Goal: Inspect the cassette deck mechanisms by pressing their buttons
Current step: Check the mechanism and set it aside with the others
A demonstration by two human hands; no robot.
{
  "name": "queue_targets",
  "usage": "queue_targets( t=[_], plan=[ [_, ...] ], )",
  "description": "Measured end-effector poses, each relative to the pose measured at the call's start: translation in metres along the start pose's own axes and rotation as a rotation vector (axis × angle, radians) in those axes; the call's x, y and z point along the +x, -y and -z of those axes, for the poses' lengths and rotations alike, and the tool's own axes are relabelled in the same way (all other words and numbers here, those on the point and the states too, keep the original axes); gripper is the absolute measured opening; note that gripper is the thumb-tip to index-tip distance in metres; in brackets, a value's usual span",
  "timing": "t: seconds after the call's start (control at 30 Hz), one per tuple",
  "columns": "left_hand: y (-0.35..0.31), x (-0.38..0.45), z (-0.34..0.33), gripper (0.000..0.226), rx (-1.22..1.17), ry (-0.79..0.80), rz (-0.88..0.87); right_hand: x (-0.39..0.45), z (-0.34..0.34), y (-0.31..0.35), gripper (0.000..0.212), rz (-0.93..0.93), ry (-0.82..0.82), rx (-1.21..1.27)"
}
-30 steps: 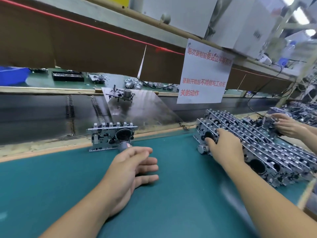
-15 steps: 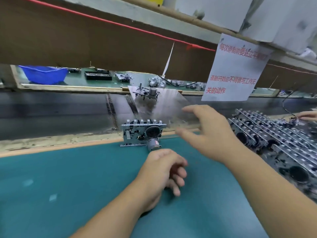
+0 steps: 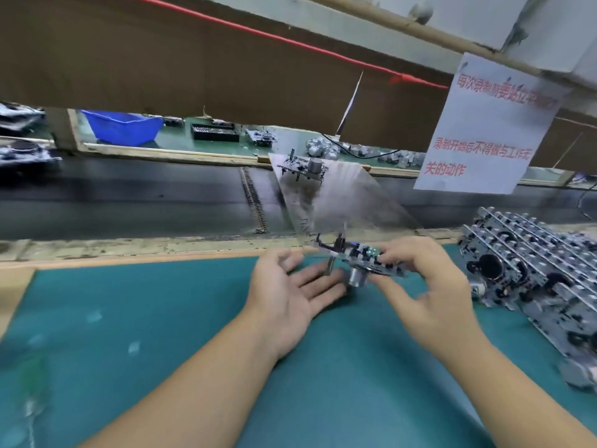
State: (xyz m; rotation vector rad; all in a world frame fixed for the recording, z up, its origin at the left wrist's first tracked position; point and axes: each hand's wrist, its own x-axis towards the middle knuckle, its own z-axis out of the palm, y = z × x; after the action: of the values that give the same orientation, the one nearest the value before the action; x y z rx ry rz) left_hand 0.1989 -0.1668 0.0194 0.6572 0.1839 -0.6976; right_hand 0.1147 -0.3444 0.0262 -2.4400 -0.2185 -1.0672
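A metal cassette deck mechanism [image 3: 358,258] with a small cylindrical motor is lifted just above the green mat [image 3: 161,318] near its far edge. My right hand [image 3: 426,286] grips the mechanism's right end, fingers on top and thumb below. My left hand [image 3: 290,292] lies palm up with straight fingers beside and under the mechanism's left end. A stack of several more mechanisms [image 3: 533,270] fills the right side of the mat.
A dark conveyor belt [image 3: 129,202] runs behind the mat. A slanted metal plate [image 3: 339,202] on it carries another mechanism [image 3: 303,168]. A paper sign [image 3: 484,124] hangs at upper right. A blue bin [image 3: 122,126] and parts lie on the far bench.
My right hand has come from the stack, reached over and picked the single mechanism up off the mat's far edge. My left hand has opened palm up beside it. The camera turned left.
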Motion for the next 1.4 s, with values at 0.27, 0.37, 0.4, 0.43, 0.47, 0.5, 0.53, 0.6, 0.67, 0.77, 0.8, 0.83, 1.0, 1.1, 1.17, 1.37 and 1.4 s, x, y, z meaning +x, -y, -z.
queue_targets(
  t=[0.27,0.37,0.4,0.43,0.47,0.5,0.53,0.6,0.67,0.77,0.8,0.83,1.0,1.1,1.17,1.37,1.4],
  plan=[
    [0.011,0.002,0.006,0.012,0.445,-0.025,-0.404,-0.006,-0.021,0.032,0.085,0.032,0.434,-0.071],
    [0.009,0.001,0.008,0.017,0.413,0.051,-0.425,-0.006,-0.023,0.033,0.078,0.036,0.307,-0.021],
    [0.009,0.000,0.008,0.018,0.419,0.075,-0.423,-0.005,-0.022,0.032,0.077,0.035,0.275,-0.018],
    [0.010,0.000,0.009,0.018,0.433,0.093,-0.428,-0.004,-0.021,0.031,0.076,0.035,0.261,-0.022],
    [0.012,0.000,0.009,0.017,0.447,0.104,-0.441,-0.004,-0.021,0.029,0.079,0.032,0.263,-0.030],
    [0.013,0.000,0.009,0.015,0.456,0.102,-0.459,-0.005,-0.022,0.028,0.083,0.020,0.285,-0.041],
    [0.014,0.001,0.010,0.012,0.460,0.096,-0.480,-0.007,-0.022,0.028,0.092,-0.003,0.329,-0.048],
    [0.015,0.002,0.010,0.012,0.460,0.079,-0.508,-0.009,-0.024,0.028,0.112,-0.079,0.447,-0.022],
    [0.015,0.002,0.010,0.014,0.450,0.065,-0.521,-0.010,-0.026,0.030,0.119,-0.138,0.506,0.019],
    [0.016,0.004,0.009,0.008,0.448,0.036,-0.531,-0.008,-0.028,0.033,0.108,-0.166,0.450,0.042],
    [0.017,0.005,0.009,0.007,0.459,0.023,-0.540,-0.007,-0.028,0.034,0.105,-0.173,0.442,0.035],
    [0.017,0.005,0.009,0.007,0.480,0.009,-0.553,-0.007,-0.028,0.035,0.104,-0.181,0.440,0.028],
    [0.018,0.006,0.010,0.005,0.566,-0.007,-0.606,-0.005,-0.025,0.037,0.106,-0.216,0.498,0.030],
    [0.019,0.006,0.010,0.008,0.588,-0.007,-0.640,-0.001,-0.023,0.038,0.104,-0.210,0.512,-0.007],
    [0.020,0.006,0.010,0.009,0.591,-0.015,-0.643,0.001,-0.022,0.039,0.103,-0.217,0.493,-0.034],
    [0.017,0.004,0.008,0.015,0.553,-0.008,-0.562,-0.002,-0.024,0.038,0.107,-0.215,0.501,0.007],
    [0.016,0.004,0.008,0.014,0.529,-0.001,-0.534,-0.004,-0.021,0.034,0.113,-0.222,0.514,0.054]
  ],
)
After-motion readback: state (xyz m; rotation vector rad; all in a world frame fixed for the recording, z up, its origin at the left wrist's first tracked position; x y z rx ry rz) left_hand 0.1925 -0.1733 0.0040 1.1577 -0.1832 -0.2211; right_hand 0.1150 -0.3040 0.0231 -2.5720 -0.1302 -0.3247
